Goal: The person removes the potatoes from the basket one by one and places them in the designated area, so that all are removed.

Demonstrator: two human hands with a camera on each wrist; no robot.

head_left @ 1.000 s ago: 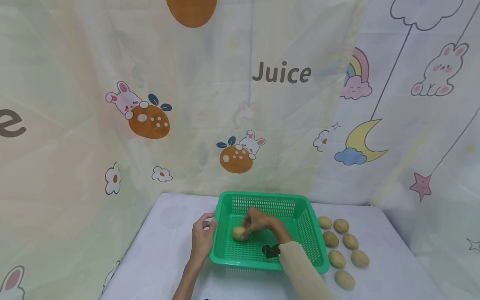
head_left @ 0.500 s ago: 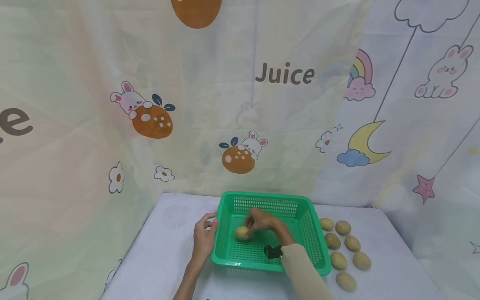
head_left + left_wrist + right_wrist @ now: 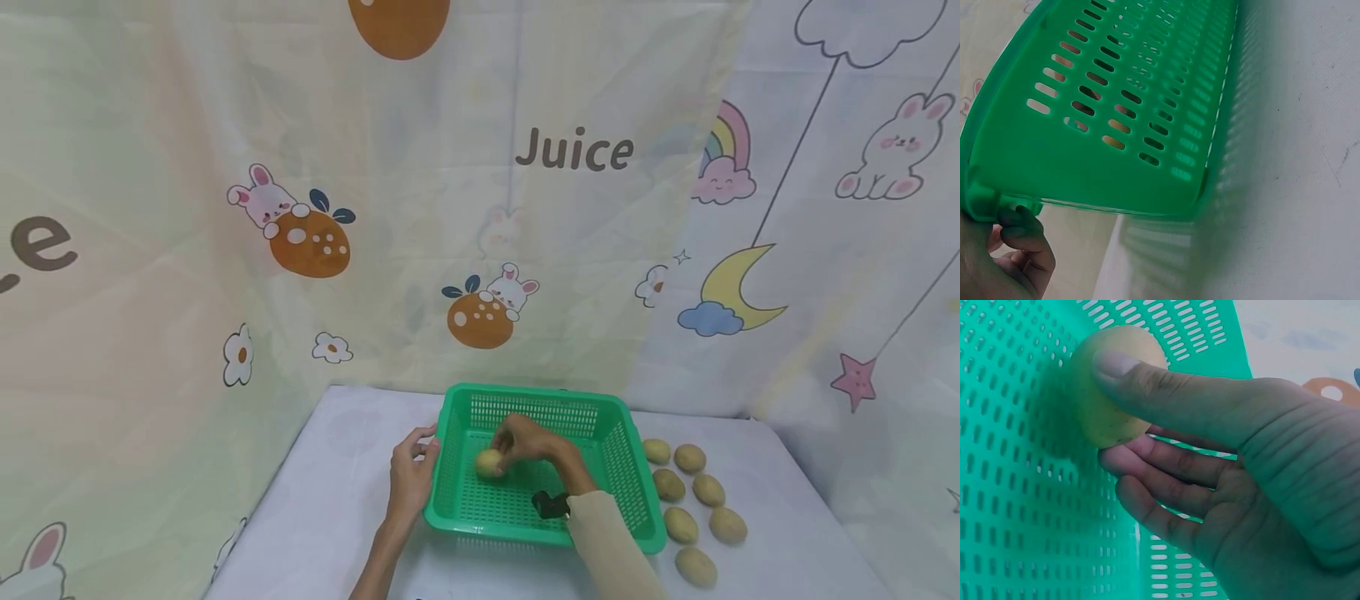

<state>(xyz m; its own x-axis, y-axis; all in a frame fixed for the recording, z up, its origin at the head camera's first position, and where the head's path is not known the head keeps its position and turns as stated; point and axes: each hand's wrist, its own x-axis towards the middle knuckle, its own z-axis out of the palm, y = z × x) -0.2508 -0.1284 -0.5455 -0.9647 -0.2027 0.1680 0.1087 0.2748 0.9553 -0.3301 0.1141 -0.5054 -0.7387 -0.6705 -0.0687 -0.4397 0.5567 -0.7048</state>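
My right hand (image 3: 528,438) reaches inside a green plastic basket (image 3: 487,530) and holds a yellow-brown potato (image 3: 489,463) left of the basket's middle. In the right wrist view the thumb lies along the potato (image 3: 1099,415), with fingertips beneath its lower side; the potato is close over the slotted floor. My left hand (image 3: 412,473) grips the basket's left rim from outside. Seen from the left wrist, its curled fingers (image 3: 1027,240) are at the rim's corner, and the slotted wall (image 3: 1079,169) stands beside them.
Several potatoes (image 3: 681,526) lie on the white tabletop (image 3: 780,533) just right of the basket. A printed curtain (image 3: 405,275) hangs behind and along both sides of the table. A black device (image 3: 551,505) sits at my right wrist.
The view has shifted slightly, so everything appears a little further right. The right hand keeps holding the potato in the basket, and the left hand stays on the rim.
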